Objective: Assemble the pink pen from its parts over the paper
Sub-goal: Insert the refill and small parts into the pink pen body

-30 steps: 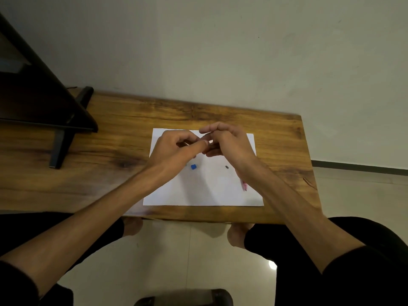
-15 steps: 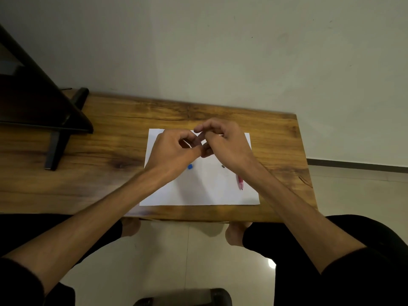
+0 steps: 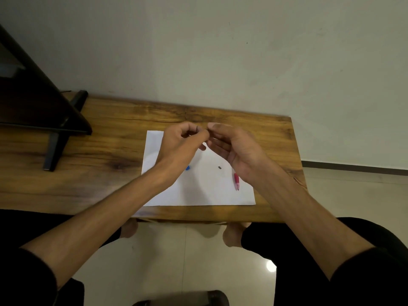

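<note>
- Head view: left hand (image 3: 178, 146) and right hand (image 3: 234, 146) meet fingertip to fingertip above the paper (image 3: 198, 191), fingers curled; whatever small part they pinch is too tiny to tell.
- Pink pen piece (image 3: 236, 181) lies on the paper near the right wrist, on the desk (image 3: 110, 151).

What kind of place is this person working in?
Probably a room at home: a wooden table against a plain wall, a tiled floor, and a dark stand, perhaps a screen's.
</note>
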